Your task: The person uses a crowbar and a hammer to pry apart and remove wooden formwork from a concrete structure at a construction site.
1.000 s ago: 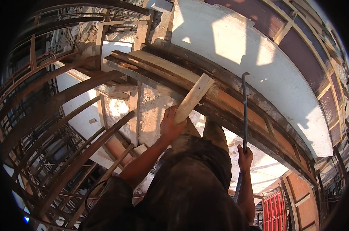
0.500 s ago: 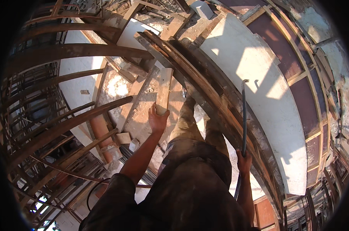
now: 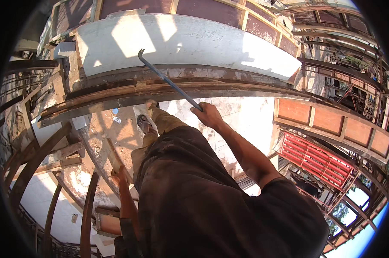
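Observation:
A dark metal crowbar (image 3: pixel 170 83) with a hooked, forked tip is gripped near its lower end by my right hand (image 3: pixel 209 115). Its shaft slants up and left across a stack of long timbers (image 3: pixel 233 90), and the hooked tip shows over a white panel (image 3: pixel 194 43) beyond. Down at the left, my left hand (image 3: pixel 121 177) is closed around the lower end of a short wooden board (image 3: pixel 113 155). That board slants up and left above the dusty floor. My sandalled foot (image 3: pixel 144 123) stands on the near side of the timbers.
Brown wood-framed panels (image 3: pixel 207 10) lie past the white one. Curved dark beams (image 3: pixel 88 210) stand at the lower left. To the right are orange-brown framed panels (image 3: pixel 327 122) and a red metal grating (image 3: pixel 317 157). A small pale scrap (image 3: pixel 116 118) rests on the floor.
The view has turned clockwise, bringing the red grating into sight. My right arm now reaches forward, with the crowbar extended over the timbers. Both hands keep their holds.

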